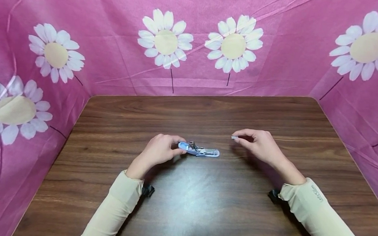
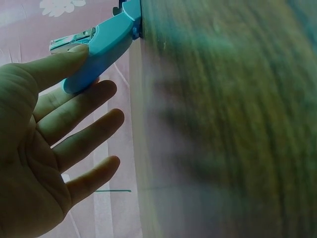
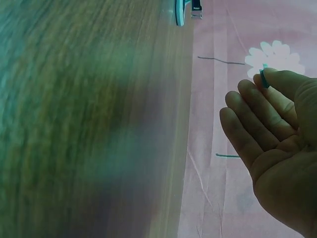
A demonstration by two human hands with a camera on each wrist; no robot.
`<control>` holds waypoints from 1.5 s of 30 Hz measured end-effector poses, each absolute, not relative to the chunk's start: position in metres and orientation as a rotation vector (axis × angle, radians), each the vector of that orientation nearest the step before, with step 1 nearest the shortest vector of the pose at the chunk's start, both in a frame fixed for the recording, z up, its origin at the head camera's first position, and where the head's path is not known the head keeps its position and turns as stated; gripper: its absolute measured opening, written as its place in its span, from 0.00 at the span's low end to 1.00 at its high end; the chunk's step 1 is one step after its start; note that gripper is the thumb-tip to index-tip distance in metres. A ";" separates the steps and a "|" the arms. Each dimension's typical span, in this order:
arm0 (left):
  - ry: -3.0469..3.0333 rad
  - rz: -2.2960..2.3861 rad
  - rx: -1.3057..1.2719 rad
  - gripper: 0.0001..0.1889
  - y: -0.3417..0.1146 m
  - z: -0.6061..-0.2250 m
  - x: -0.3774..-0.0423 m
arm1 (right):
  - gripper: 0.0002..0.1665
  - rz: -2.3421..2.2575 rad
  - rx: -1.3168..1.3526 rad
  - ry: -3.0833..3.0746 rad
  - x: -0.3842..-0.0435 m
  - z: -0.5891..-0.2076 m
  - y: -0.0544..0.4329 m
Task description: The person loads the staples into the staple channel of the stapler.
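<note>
A light-blue stapler (image 1: 203, 152) lies opened out on the table, its metal magazine exposed. My left hand (image 1: 160, 150) pinches its left end between thumb and fingers. In the left wrist view the thumb presses on the side of the blue stapler body (image 2: 106, 47), while the other fingers spread loosely below. To the right and slightly farther back, my right hand (image 1: 262, 145) pinches a small strip of staples (image 1: 234, 137) above the table, apart from the stapler. The right wrist view shows the dark little strip (image 3: 264, 78) between thumb and forefinger.
The brown wood-grain table (image 1: 198, 213) has rounded far corners. A pink cloth (image 1: 195, 78) printed with white daisies hangs behind it and along both sides. Dark bands (image 1: 147, 190) show at both wrists beneath the cream sleeves (image 1: 114, 200).
</note>
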State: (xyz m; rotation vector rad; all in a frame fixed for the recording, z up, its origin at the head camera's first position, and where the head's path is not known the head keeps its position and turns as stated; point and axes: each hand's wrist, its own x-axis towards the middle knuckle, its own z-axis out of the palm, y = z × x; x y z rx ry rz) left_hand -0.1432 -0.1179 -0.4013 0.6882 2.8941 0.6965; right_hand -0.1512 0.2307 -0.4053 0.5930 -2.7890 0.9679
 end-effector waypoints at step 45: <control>2.913 0.635 0.692 0.14 -0.118 -0.399 -0.144 | 0.07 0.908 0.730 -2.834 -0.154 -0.410 0.188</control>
